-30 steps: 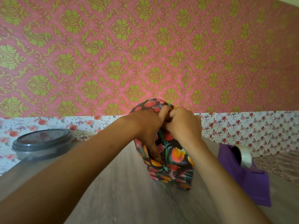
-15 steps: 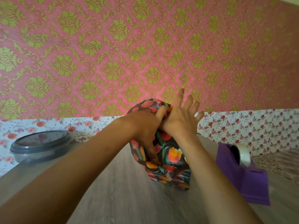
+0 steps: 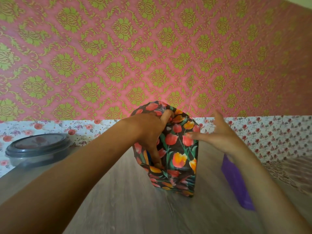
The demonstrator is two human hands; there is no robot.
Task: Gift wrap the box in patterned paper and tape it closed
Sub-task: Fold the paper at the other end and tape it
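**Left hand clamps the wrapped box, right hand spread beside it**

We see the box standing upright near the middle of the counter, fully covered in dark patterned paper printed with red and orange tulips. The paper rises to a folded peak at the top. Our left hand grips the box from the left: the thumb curls over the fold near the peak, and the fingers run down the near left side, with the fingertips pressed into the paper low on that edge. Our right hand is just to the right of the box, fingers spread wide and holding nothing. Its thumb points left across the box's right edge, though we cannot tell whether it touches the paper.

Right of the box and partly behind the right forearm sits a purple tape dispenser; only its body shows. Well apart on the far left of the counter rests a round container with a dark lid. Behind everything is a pink wall with green damask motifs, and below it a white band of small red flowers
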